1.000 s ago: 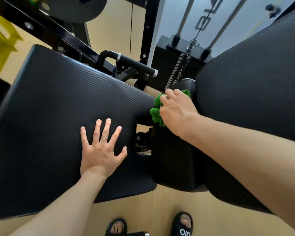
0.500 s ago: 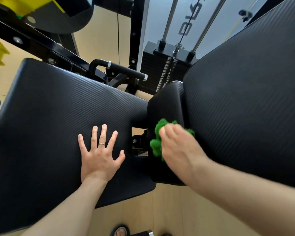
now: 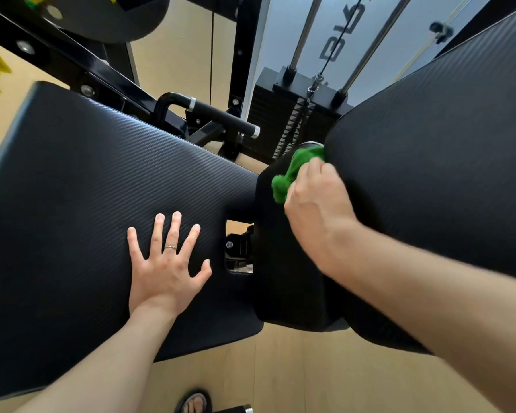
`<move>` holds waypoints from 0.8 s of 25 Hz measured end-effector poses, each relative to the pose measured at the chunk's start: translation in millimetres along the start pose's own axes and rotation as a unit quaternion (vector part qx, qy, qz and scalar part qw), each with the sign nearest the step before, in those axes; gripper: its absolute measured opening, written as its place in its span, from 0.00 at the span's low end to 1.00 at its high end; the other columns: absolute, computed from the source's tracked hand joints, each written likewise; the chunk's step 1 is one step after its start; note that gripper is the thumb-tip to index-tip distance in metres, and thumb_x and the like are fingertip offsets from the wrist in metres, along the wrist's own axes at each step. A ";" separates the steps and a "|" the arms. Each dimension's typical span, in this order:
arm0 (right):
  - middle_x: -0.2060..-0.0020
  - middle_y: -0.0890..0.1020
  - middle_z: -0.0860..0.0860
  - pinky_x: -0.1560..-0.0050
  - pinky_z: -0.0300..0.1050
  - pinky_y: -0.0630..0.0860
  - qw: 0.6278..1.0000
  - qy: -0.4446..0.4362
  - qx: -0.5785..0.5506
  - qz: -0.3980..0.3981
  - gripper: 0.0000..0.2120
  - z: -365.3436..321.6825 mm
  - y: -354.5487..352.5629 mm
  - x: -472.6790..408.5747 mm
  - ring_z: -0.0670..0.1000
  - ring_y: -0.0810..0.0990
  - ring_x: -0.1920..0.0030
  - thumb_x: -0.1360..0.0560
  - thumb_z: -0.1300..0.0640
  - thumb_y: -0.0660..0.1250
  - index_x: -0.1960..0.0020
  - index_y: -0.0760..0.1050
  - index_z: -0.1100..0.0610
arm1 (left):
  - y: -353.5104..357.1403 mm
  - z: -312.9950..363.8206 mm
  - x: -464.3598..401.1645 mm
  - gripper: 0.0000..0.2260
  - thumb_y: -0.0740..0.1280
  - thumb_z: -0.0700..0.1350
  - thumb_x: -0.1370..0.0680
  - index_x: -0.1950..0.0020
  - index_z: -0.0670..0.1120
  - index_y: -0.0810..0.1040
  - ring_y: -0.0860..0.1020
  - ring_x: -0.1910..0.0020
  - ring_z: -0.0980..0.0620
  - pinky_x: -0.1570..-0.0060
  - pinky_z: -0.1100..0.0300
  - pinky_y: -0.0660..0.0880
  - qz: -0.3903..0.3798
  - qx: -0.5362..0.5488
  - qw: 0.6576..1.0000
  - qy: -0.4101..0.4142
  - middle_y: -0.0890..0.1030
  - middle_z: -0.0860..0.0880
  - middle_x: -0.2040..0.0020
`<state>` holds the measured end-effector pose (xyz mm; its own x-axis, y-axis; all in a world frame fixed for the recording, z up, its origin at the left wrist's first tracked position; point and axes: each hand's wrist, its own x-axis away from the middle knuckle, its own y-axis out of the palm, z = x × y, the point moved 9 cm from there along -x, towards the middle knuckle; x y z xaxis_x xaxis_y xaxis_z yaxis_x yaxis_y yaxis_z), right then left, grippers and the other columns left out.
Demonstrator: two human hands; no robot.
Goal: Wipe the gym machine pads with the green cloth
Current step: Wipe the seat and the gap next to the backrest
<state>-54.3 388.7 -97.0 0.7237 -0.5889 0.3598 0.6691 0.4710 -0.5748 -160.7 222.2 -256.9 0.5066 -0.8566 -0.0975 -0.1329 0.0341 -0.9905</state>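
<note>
My right hand [image 3: 318,204] grips the bunched green cloth [image 3: 292,172] and presses it against the upper part of the narrow black middle pad [image 3: 283,287], close to where that pad meets the big right pad [image 3: 447,174]. Part of the cloth is hidden under my fingers. My left hand [image 3: 166,266] lies flat with fingers spread on the wide black left pad [image 3: 81,204], holding nothing. All the pads have a ribbed black surface.
A black handle bar with silver rings [image 3: 218,114] and the machine's frame stand behind the left pad. The weight stack [image 3: 292,120] with chrome guide rods rises at the back. Below lies the wooden floor [image 3: 280,371], where one sandalled foot [image 3: 194,402] shows.
My right hand dragged the cloth down the middle pad half a second ago, then back up to its top end now. My left hand stayed flat on the left pad.
</note>
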 end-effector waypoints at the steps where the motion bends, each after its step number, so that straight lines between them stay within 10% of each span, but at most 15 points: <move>1: 0.49 0.73 0.61 0.48 0.51 0.72 1.000 -0.016 -0.012 -0.008 0.16 -11.7 0.3 17.1 0.58 0.70 0.49 0.21 0.59 0.54 0.39 0.74 0.64 | -0.3 0.1 0.0 0.33 0.55 0.67 0.24 0.21 0.54 0.67 0.56 0.18 0.40 0.24 0.28 0.46 -0.003 0.001 1.000 -0.001 0.60 0.44 0.17; 7: 0.50 0.70 0.60 0.54 0.51 0.69 0.995 -0.099 0.010 -0.030 0.19 -36.9 -0.9 65.8 0.58 0.68 0.51 0.23 0.65 0.46 0.38 0.69 0.68 | -3.3 0.7 -0.5 0.33 0.56 0.66 0.24 0.21 0.54 0.67 0.56 0.18 0.40 0.24 0.29 0.46 -0.006 0.016 1.000 -0.004 0.60 0.43 0.17; 20: 0.46 0.75 0.57 0.45 0.48 0.72 1.000 0.014 0.010 -0.025 0.16 33.4 3.4 -54.3 0.56 0.70 0.46 0.20 0.53 0.57 0.38 0.75 0.58 | 1.9 -0.2 0.4 0.33 0.55 0.66 0.24 0.21 0.54 0.66 0.54 0.17 0.40 0.23 0.29 0.44 -0.005 0.005 1.000 -0.002 0.58 0.44 0.17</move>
<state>-85.6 444.2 -94.0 0.6837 -0.6308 0.3668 0.7082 0.4523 -0.5421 -160.9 221.9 -258.8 0.5112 -0.8548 -0.0889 -0.1193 0.0318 -0.9923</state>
